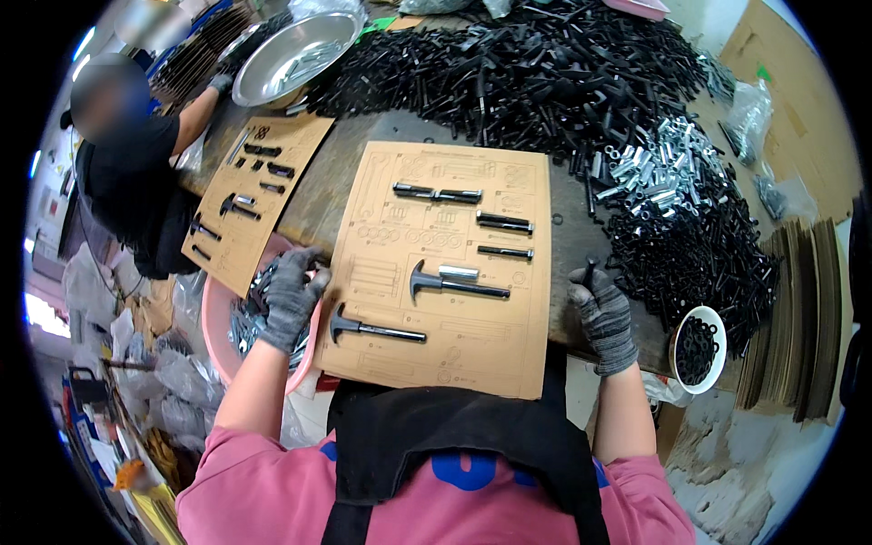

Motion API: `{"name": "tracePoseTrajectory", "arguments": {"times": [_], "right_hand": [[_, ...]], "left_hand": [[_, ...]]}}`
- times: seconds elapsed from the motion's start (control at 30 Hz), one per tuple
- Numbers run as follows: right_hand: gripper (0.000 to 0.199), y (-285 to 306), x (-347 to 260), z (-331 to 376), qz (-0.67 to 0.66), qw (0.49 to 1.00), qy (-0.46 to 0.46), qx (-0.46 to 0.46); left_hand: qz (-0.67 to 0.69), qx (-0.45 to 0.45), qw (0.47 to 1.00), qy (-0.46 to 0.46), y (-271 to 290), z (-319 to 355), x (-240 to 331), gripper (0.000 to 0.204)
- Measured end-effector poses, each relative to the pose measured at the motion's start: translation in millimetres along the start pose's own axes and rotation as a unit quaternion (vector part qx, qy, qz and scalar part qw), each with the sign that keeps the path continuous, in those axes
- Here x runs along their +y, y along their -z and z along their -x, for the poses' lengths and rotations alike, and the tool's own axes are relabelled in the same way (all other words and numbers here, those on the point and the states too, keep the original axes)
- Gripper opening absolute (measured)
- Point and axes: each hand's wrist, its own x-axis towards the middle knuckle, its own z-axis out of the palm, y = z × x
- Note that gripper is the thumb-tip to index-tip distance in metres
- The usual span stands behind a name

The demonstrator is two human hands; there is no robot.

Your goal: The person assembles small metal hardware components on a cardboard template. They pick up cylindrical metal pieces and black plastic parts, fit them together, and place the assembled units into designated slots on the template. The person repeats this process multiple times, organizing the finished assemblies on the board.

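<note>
Grey work gloves cover both my hands. My right hand (601, 313), beside the board's right edge, is closed on a small black bolt (590, 271) standing up between thumb and fingers. At the left edge, over the pink basin (214, 318) of metal parts, my left hand (292, 298) has curled fingers; what they hold, if anything, is hidden. Between my hands lies a brown cardboard sheet (381, 359) printed with part outlines. On it rest two black T-shaped parts (377, 331) (459, 286), a silver sleeve (459, 272), and several black bolt-like pieces (505, 222).
A large heap of black metal parts (509, 73) covers the table's far side, with silver sleeves (649, 173) at right. A white bowl (720, 361) holds black rings. Left are another loaded cardboard sheet (227, 259), a steel bowl (350, 36), and a co-worker (127, 173). Cardboard sheets (799, 318) stand right.
</note>
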Motion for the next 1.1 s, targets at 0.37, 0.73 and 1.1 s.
{"name": "tracePoseTrajectory", "arguments": {"times": [0.37, 0.73, 1.1], "right_hand": [[0.027, -99, -99, 35, 0.075, 0.911, 0.274, -0.298], [0.025, -133, -115, 51, 0.201, 0.88, 0.283, -0.326], [0.016, -108, -94, 61, 0.175, 0.912, 0.284, -0.24]], "left_hand": [[0.456, -0.053, 0.857, 0.235, -28, 78, -10, 0.054], [0.493, -0.006, 0.833, 0.251, -27, 81, 10, 0.049], [-0.041, -0.19, 0.964, -0.184, 4, 77, 53, 0.028]]}}
